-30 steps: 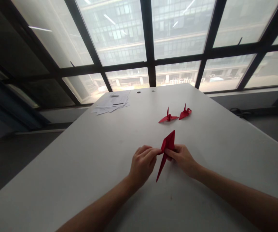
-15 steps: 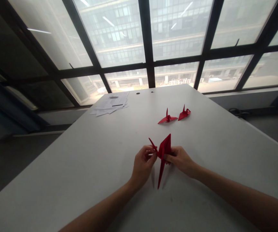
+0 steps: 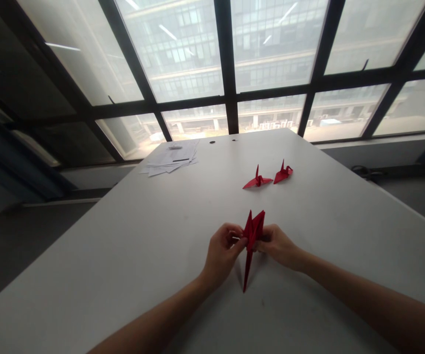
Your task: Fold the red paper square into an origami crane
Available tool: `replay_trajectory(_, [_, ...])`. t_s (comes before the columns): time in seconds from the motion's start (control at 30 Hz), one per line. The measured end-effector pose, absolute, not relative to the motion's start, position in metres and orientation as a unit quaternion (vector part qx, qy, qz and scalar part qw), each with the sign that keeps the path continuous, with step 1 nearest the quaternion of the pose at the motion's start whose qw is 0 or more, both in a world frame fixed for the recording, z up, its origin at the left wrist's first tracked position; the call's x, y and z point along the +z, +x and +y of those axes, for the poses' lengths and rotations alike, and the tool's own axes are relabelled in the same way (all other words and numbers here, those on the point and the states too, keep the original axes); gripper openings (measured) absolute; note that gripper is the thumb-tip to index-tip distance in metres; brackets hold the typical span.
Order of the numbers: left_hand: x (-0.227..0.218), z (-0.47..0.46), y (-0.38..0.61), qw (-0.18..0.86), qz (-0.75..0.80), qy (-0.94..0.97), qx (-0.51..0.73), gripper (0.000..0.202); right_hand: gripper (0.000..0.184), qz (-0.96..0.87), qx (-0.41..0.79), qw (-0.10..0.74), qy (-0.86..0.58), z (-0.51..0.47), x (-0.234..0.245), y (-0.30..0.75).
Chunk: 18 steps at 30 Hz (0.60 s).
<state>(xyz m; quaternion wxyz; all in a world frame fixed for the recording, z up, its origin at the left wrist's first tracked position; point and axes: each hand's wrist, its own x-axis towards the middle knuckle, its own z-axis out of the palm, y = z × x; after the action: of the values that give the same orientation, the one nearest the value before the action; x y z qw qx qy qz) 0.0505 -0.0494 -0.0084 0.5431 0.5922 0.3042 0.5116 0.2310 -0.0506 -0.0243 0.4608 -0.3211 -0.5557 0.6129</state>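
A red paper crane (image 3: 252, 232) is held between both hands just over the white table (image 3: 142, 255). One long narrow point of it reaches down toward me, and its other points stand upward, close together. My left hand (image 3: 223, 250) pinches its left side with thumb and fingers. On the other side, my right hand (image 3: 277, 246) grips the paper near the middle, its fingertips partly hidden behind the folds. Farther off on the table sit two finished-looking red cranes, a left one (image 3: 257, 182) and a right one (image 3: 283, 175), side by side.
White paper sheets (image 3: 170, 160) lie loosely stacked at the far left of the table, with a dark pen-like strip (image 3: 180, 160) on top. A small dark disc (image 3: 212, 142) is near the far edge. Framed windows (image 3: 186, 49) rise behind the table.
The crane's left point, which leaned out to the left, now stands upright close against the body. My left hand has moved slightly right with it; my right hand has barely moved.
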Motion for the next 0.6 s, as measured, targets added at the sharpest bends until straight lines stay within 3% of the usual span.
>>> replay_trajectory(0.6, [-0.0057, -0.0495, 0.0509, 0.525, 0.317, 0.604, 0.509, 0.012, 0.033, -0.555, 0.626, 0.449, -0.314, -0.0502, -0.0251, 0.2311])
